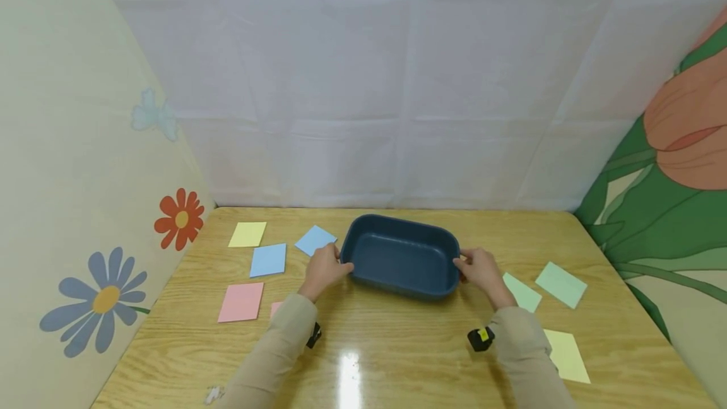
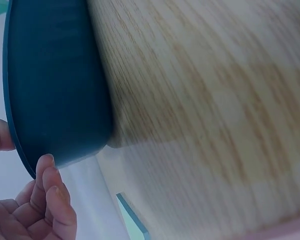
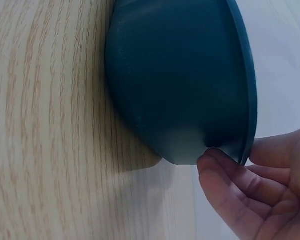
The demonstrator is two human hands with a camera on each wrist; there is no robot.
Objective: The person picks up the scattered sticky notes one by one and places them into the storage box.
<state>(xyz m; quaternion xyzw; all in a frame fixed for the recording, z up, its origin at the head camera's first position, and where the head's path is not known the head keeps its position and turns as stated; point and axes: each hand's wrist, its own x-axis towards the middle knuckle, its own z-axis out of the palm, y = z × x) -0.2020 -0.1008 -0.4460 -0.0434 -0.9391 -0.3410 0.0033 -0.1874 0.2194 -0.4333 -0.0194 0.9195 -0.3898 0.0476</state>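
A dark blue rectangular basin [image 1: 397, 257] with rounded corners sits near the back middle of the wooden table, slightly turned. My left hand [image 1: 326, 269] pinches its left rim, thumb over the edge and fingers against the outer wall. At the opposite end my right hand [image 1: 479, 272] grips the right rim the same way. In the left wrist view the basin's side [image 2: 55, 85] stands close over the wood, with curled fingers [image 2: 55, 197] at its corner. The right wrist view has the rim between thumb and fingers [image 3: 240, 190]. Nothing lies inside the basin.
Left of the basin lie yellow [image 1: 247, 234], blue [image 1: 268, 260] and pink [image 1: 241, 302] paper squares. Green papers [image 1: 561, 284] and a yellow one [image 1: 568, 356] lie at right. A small white scrap [image 1: 213, 394] is near the front left. A white cloth [image 1: 363, 81] hangs behind the table.
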